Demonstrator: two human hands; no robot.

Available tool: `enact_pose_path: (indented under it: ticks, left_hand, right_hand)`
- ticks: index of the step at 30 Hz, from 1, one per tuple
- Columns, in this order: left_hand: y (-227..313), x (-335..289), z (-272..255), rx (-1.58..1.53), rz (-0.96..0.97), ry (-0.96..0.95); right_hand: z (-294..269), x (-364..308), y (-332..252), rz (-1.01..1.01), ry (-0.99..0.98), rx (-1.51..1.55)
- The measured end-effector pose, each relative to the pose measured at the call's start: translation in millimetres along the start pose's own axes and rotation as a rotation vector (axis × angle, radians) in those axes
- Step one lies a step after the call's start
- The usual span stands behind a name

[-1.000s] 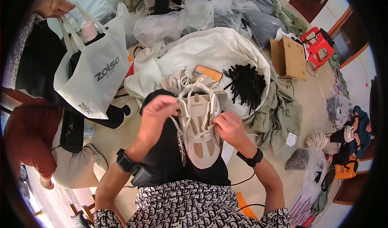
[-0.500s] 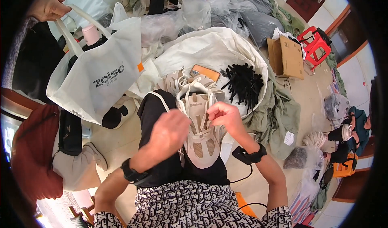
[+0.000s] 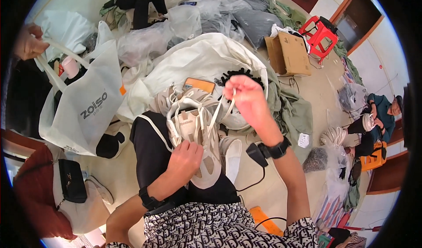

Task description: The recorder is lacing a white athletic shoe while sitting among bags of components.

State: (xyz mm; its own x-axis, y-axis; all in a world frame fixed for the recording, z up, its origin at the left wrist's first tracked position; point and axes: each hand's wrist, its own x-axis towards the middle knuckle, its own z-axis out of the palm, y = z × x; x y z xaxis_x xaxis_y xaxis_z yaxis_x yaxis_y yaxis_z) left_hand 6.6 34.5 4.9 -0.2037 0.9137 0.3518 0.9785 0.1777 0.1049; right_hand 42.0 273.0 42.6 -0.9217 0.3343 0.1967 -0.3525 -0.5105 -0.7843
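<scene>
A beige sneaker (image 3: 206,172) lies across my lap, its toe toward me, with pale laces partly threaded. My left hand (image 3: 184,161) is closed on the sneaker's lacing area; its fingertips are partly hidden. Raised to the right of the shoe, my right hand (image 3: 249,99) pinches a cream shoelace (image 3: 214,116), which stretches taut from the eyelets. Another loose lace end (image 3: 156,131) trails over my left thigh. Just beyond the sneaker are more beige shoes (image 3: 166,99), an orange phone (image 3: 199,85) and a bundle of black strips (image 3: 241,75), partly covered by my right hand.
A large white sack (image 3: 154,72) spreads beyond my knees. Someone's hand (image 3: 30,43) holds a white tote bag (image 3: 79,103) at left. A cardboard box (image 3: 290,54) and red stool (image 3: 318,37) stand far right. Another person (image 3: 382,118) sits at right beside shoes.
My right hand has moved up and away from the shoe, drawing the lace out taut. My left hand has come down onto the lacing. The view has shifted right.
</scene>
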Motion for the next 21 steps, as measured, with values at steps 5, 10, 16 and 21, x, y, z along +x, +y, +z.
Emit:
enact_pose_path:
  ticks: [5, 10, 16, 21]
  left_hand:
    - [9, 10, 1, 0.053, 0.037, -0.033]
    - [8, 7, 1, 0.086, 0.052, -0.073]
    - [5, 6, 4, 0.087, 0.065, -0.035]
    - [-1, 1, 15, 0.029, 0.062, 0.022]
  right_hand:
    - [-2, 40, -28, -0.076, 0.082, -0.547]
    - [40, 61, -5, -0.67, -0.289, -1.043]
    - [40, 61, 19, -0.772, -0.299, -1.888]
    - [22, 21, 22, -0.834, -0.122, -1.833]
